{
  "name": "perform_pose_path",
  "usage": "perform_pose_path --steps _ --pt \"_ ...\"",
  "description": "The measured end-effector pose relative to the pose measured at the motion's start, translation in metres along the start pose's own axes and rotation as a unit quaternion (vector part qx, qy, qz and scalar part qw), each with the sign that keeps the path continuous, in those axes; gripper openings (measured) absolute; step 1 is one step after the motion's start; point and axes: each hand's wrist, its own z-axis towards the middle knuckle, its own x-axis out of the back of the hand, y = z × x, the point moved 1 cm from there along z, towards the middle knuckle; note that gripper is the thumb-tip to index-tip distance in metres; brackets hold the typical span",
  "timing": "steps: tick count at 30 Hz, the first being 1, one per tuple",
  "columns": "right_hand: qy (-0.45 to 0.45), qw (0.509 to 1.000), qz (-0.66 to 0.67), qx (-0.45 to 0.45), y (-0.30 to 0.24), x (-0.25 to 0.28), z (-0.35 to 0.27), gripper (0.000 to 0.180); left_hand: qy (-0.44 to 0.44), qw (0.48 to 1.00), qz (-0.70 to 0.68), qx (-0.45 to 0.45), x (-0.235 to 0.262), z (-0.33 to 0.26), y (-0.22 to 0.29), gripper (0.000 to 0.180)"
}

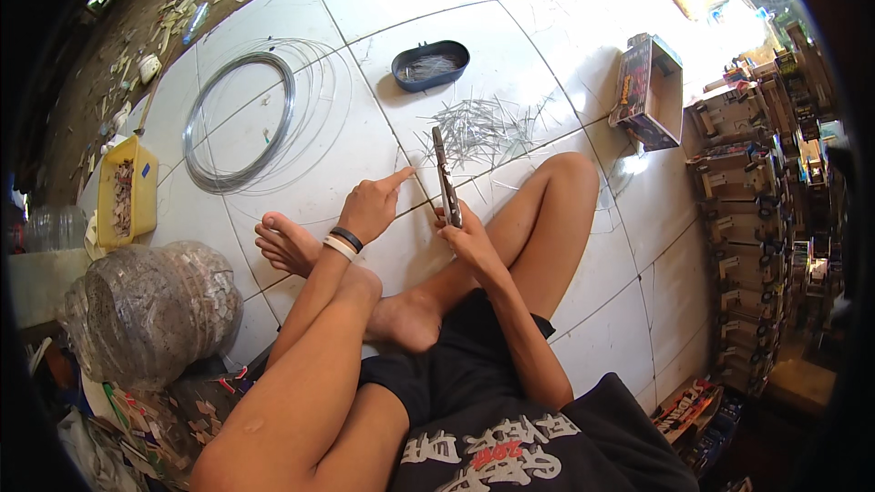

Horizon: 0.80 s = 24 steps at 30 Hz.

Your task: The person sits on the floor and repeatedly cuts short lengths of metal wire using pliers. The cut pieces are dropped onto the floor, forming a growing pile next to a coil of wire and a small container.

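My right hand point(467, 235) is wrapped round the lower end of a long, narrow metal tool point(445, 173), which stands nearly upright; its exact kind is hard to make out. To its left, my left hand point(372, 208) has the index finger pointing toward the tool, with the other fingers curled in. Whatever those curled fingers hold, if anything, is too thin or hidden to see. Just beyond the tool, a loose pile of short cut wires point(478, 130) lies on the tiles. A large coil of thin wire point(194, 150) rests on the floor at the left.
A dark oval container point(430, 84) with wire pieces stands beyond the pile. At left are a yellow bin point(108, 210) and a big clear plastic bundle point(150, 314). A cardboard box point(649, 91) sits at right, near stacked small wooden items point(743, 246). My bent legs flank my hands.
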Motion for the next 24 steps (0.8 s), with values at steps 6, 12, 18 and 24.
perform_pose_path --steps 6,12,18,24 --pt "0.005 1.000 -0.003 -0.007 0.003 -0.004 0.000 0.047 0.011 1.000 -0.005 -0.014 0.000 0.003 -0.001 0.049" --pt "0.009 1.000 0.014 -0.018 0.003 -0.005 0.000 0.041 0.004 1.000 0.006 -0.011 0.001 0.005 -0.001 0.051" --pt "0.009 1.000 -0.017 -0.017 0.010 -0.004 0.003 0.041 -0.013 1.000 0.016 -0.001 0.003 0.007 0.002 0.052" --pt "0.012 1.000 -0.004 -0.006 0.013 -0.004 0.002 0.048 -0.024 0.999 0.030 0.010 0.004 0.007 0.002 0.051"
